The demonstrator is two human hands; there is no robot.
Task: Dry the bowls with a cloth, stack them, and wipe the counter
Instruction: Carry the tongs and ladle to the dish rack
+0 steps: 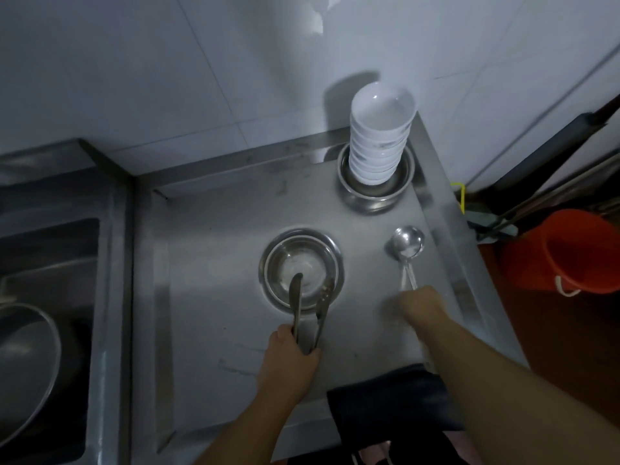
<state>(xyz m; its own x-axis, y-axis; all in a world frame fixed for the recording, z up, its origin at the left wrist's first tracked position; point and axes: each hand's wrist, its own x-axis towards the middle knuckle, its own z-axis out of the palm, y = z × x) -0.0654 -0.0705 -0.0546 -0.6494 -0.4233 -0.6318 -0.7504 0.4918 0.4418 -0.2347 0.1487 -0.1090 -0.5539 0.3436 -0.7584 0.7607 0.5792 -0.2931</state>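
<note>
Tongs point away into the steel bowl, pinched by the left hand. Right hand is blurry on the ladle handle; finger grip unclear.

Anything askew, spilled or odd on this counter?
Nothing spilled. The white bowl stack leans toward the wall inside a steel bowl. Odd for drying: left hand holds tongs in another steel bowl; the dark cloth lies unused.

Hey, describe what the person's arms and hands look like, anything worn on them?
Both forearms are bare up to the frame's lower edge: no sleeves, gloves, watch or rings show. The left hand is sharp; the right hand is motion-blurred, so small details there cannot be told.
</note>
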